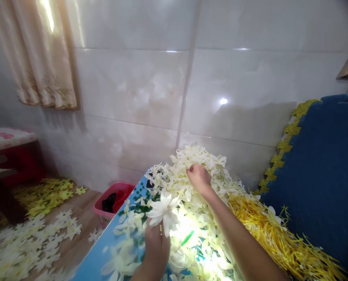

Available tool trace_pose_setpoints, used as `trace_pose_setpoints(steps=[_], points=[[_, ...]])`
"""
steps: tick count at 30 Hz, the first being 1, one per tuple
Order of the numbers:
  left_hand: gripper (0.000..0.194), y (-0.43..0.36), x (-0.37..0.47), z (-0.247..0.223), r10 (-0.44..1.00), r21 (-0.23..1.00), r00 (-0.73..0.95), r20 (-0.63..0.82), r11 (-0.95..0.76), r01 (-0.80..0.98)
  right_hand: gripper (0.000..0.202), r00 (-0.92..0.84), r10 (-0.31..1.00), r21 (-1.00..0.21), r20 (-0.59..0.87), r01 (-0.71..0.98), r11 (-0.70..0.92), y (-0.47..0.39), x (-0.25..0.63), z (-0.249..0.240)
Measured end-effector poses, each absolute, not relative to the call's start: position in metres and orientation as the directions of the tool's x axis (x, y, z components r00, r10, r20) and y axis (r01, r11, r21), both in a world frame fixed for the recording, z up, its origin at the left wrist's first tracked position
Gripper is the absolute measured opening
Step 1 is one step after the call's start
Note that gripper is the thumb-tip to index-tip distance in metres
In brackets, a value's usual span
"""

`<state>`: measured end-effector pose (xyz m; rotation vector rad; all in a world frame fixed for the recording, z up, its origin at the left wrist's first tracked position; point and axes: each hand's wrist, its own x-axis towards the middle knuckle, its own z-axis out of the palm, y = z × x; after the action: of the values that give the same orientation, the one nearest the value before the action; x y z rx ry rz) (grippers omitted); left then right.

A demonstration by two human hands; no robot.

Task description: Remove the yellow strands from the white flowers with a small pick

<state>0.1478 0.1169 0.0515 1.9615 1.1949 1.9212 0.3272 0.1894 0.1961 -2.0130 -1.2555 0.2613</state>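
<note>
My left hand (157, 244) is closed around the base of a white flower (164, 212) whose petals spread above the fingers. Over the big heap of white petals (197, 154) on the blue table (96, 255), my right hand (199, 177) has its fingers curled together at the heap; what they hold, if anything, is too small to make out. A green tool with a thin tip (187, 238) lies among brightly lit petals, to the right of my left hand. Small green pieces (140, 191) are scattered near the table's left edge.
Yellow strands (279, 238) are piled on the right, beside a blue foam mat (323, 168). A pink basket (99, 205) stands left of the table. White flowers (30, 246) and yellow ones (49, 193) lie on the floor near a red stool (24, 166).
</note>
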Motion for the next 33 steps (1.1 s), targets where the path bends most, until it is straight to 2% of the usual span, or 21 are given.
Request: trace_pose_setpoints(steps=[4,9,13,18,24,33], points=[[0.032,0.115,0.148,0.056,0.579,0.566,-0.122,0.806,-0.695,0.444,0.026,0.455,0.860,-0.824,0.229,0.561,-0.077,0.167,0.335,0.199],[0.032,0.112,0.149,0.060,0.527,0.497,-0.072,0.847,-0.734,0.463,0.038,0.284,0.931,-0.948,0.228,0.281,0.147,0.106,0.328,0.202],[0.031,0.110,0.149,0.063,0.506,0.463,-0.039,0.861,-0.751,0.471,0.040,0.176,0.965,-0.978,0.192,0.117,0.174,0.064,0.309,0.193],[0.033,0.105,0.150,0.068,0.525,0.470,-0.004,0.851,-0.758,0.452,0.036,0.067,0.992,-0.993,0.105,-0.055,0.109,0.051,0.290,0.179],[0.032,0.107,0.148,0.065,0.529,0.456,0.040,0.848,-0.766,0.454,0.038,0.079,0.987,-0.984,0.141,-0.096,0.148,0.050,0.284,0.177],[0.035,0.109,0.143,0.052,0.610,0.523,0.144,0.779,-0.760,0.386,0.037,-0.034,0.997,-0.997,0.075,-0.011,0.074,0.046,0.291,0.186]])
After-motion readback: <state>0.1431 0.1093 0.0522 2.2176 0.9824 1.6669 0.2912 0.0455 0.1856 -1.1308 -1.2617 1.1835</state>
